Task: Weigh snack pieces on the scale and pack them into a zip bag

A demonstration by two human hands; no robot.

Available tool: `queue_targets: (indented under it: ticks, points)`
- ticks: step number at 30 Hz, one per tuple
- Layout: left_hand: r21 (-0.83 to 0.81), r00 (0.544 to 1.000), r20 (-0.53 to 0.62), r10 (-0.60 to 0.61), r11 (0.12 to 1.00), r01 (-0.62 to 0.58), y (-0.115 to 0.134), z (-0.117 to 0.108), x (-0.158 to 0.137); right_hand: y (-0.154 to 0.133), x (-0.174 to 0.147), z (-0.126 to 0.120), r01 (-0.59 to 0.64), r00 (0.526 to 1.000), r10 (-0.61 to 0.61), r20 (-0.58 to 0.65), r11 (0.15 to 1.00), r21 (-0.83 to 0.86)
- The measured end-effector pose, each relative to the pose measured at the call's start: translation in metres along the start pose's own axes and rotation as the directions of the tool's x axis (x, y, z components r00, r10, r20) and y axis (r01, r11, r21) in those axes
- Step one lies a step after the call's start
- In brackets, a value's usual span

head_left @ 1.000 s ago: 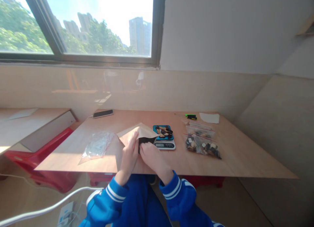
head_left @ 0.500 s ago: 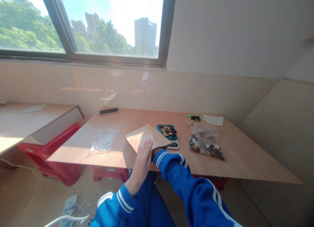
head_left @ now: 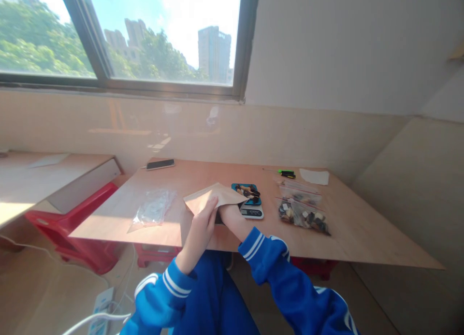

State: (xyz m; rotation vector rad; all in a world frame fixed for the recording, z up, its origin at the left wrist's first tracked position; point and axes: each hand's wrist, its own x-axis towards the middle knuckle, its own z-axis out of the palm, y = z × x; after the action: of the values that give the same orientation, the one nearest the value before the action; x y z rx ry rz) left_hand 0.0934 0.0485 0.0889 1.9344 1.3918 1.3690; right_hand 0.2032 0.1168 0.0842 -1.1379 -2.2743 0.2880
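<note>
Out front, worktop: near edge's right there; scale crowds the right, roomiest past the zip bags.
Paper bag: near middle, left of scale; probably light, bendy, creases easily. I'd pinch the mouth's rim.
Left hand: holding bag's upper side.
Right hand: buried inside, can't tell its grip.

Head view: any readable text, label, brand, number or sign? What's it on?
None readable.
Digital scale: dark panel with pale markings, too small and blurred to read.
Front zip-top bags: small white tags, too small to tell whether anything is printed.
Power strip: bluish markings, too blurred to read.
Kraft paper bag: no print visible on the side shown.
</note>
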Motion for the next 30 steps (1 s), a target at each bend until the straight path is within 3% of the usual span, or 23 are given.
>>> queue_targets:
  ticks: [5,9,14,18,21,24,27,30]
  points:
    - [0.014,0.999,0.039,0.0,1.0,0.0,0.008,-0.012,0.016,-0.009,-0.004,-0.029,-0.043,0.992,0.054,0.113,0.994,-0.104]
    - [0.027,0.998,0.06,0.01,1.0,-0.011,0.008,-0.021,0.028,-0.024,-0.012,-0.058,0.03,0.981,-0.003,0.194,0.99,-0.136]
    - [0.059,0.99,0.11,-0.09,0.995,0.084,0.009,-0.031,0.04,-0.032,-0.015,-0.084,0.091,0.984,-0.074,0.164,0.991,-0.096]
    - [0.048,0.973,0.16,-0.165,0.986,0.159,0.014,-0.037,0.045,-0.022,-0.019,-0.09,0.06,0.997,-0.065,0.044,0.992,0.109]
    - [0.055,0.966,0.177,-0.187,0.982,0.18,0.016,-0.041,0.048,-0.011,-0.025,-0.094,0.011,0.998,0.013,-0.065,0.937,0.348]
    - [0.08,0.966,0.177,-0.189,0.981,0.177,0.016,-0.043,0.054,0.006,-0.031,-0.1,-0.014,0.978,0.137,-0.159,0.797,0.604]
    - [0.092,0.965,0.144,-0.22,0.974,0.208,0.011,-0.045,0.061,0.039,-0.035,-0.101,-0.026,0.907,0.338,-0.252,0.641,0.767]
    - [-0.013,0.964,0.118,-0.237,0.971,0.24,0.002,-0.047,0.075,0.086,-0.032,-0.091,-0.12,0.814,0.507,-0.282,0.623,0.773]
